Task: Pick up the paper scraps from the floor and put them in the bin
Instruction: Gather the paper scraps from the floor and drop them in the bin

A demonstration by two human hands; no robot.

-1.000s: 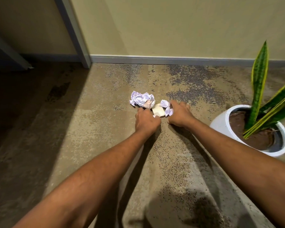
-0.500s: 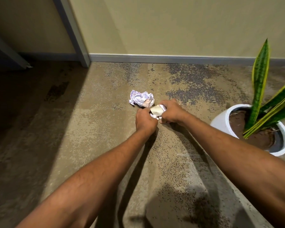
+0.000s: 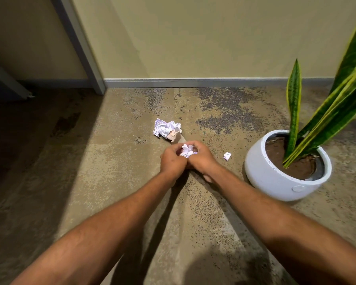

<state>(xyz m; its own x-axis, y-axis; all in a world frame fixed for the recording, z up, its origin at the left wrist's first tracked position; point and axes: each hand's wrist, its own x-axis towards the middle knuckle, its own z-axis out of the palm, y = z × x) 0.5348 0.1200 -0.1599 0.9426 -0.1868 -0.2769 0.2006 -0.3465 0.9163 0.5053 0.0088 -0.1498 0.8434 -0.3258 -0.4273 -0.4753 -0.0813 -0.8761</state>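
Observation:
My left hand (image 3: 172,161) and my right hand (image 3: 201,158) meet above the carpet and together hold a small wad of white crumpled paper scraps (image 3: 187,150), fingers curled around it. A larger crumpled white paper ball (image 3: 166,128) with a tan piece under it lies on the floor just beyond my hands. One tiny white scrap (image 3: 227,156) lies on the carpet to the right of my right hand, apart from it. No bin is in view.
A white round pot (image 3: 275,182) with a tall green-yellow plant (image 3: 294,112) stands at the right, close to the tiny scrap. A beige wall with a grey skirting board (image 3: 193,82) runs along the back. A grey post (image 3: 84,50) stands at the back left.
My hands drew back from the floor towards me with the small scraps gathered between them. The view lifted, and a tiny scraps shows near the pot. The large ball stayed put.

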